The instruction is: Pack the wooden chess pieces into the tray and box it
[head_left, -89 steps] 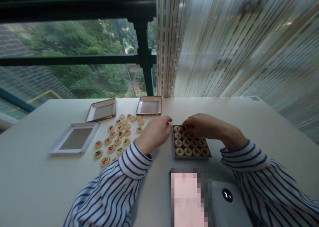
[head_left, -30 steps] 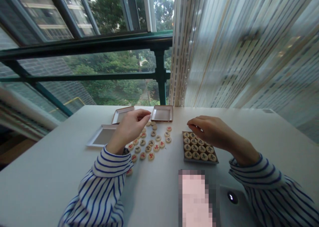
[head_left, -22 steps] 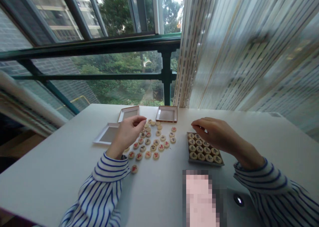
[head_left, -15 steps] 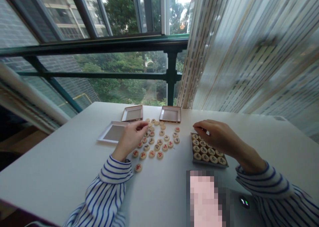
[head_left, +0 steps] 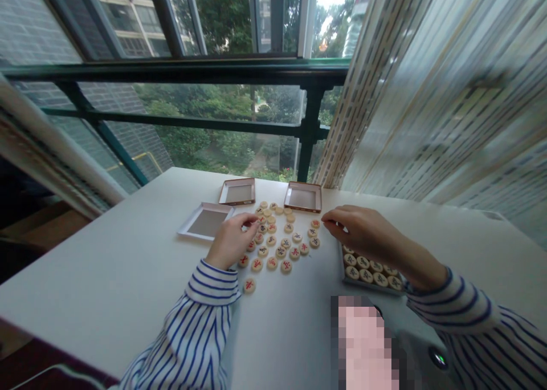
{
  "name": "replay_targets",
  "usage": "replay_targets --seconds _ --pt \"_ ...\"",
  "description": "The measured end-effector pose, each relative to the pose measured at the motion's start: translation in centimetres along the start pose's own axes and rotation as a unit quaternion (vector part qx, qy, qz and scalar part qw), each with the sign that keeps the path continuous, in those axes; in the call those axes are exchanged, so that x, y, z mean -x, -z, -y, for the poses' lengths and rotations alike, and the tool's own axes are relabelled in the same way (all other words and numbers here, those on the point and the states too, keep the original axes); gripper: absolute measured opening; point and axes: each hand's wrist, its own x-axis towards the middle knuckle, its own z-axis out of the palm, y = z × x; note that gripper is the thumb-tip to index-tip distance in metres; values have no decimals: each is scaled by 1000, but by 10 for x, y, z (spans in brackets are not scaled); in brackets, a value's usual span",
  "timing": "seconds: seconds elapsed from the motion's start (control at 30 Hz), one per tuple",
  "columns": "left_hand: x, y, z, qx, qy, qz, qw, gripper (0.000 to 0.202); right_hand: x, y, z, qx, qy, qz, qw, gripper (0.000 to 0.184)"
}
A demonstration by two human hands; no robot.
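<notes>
Round wooden Chinese chess pieces (head_left: 286,266), marked in red or black, lie spread over the white table. My left hand (head_left: 233,239) is at the left edge of this spread, thumb and fingers pinched together beside several pieces; whether a piece is between the fingertips is hidden. My right hand (head_left: 370,236) reaches in from the right, palm down, its fingertips close to a red-marked piece (head_left: 315,224). Its thumb sits apart from the fingers, and I see nothing held. Under the right hand and wrist, a shallow box (head_left: 342,279) holds rows of black-marked pieces, partly covered.
A white tray-like lid (head_left: 188,230) lies left of the spread. Two brown-rimmed shallow boxes (head_left: 237,202) stand at the table's far edge. A pixelated phone-like object (head_left: 363,344) is at the front, with a dark device (head_left: 438,356) beside it. Curtains (head_left: 384,93) hang on the right.
My right hand has moved left from above the box toward the loose pieces. My left hand has shifted slightly toward me, uncovering pieces by its fingertips. The camera view has turned a little left.
</notes>
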Motion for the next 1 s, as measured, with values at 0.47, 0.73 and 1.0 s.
replay_targets --seconds 0.47,0.73,1.0 --pt "-1 -28 -2 -174 -17 -10 984 28 -48 -21 22 20 22 57 998 24" --pt "-2 -32 -5 -216 -10 6 976 24 -60 -35 32 12 28 74 997 22" --pt "-2 -33 -4 -221 -34 -4 975 22 -61 -42 38 5 47 86 995 21"
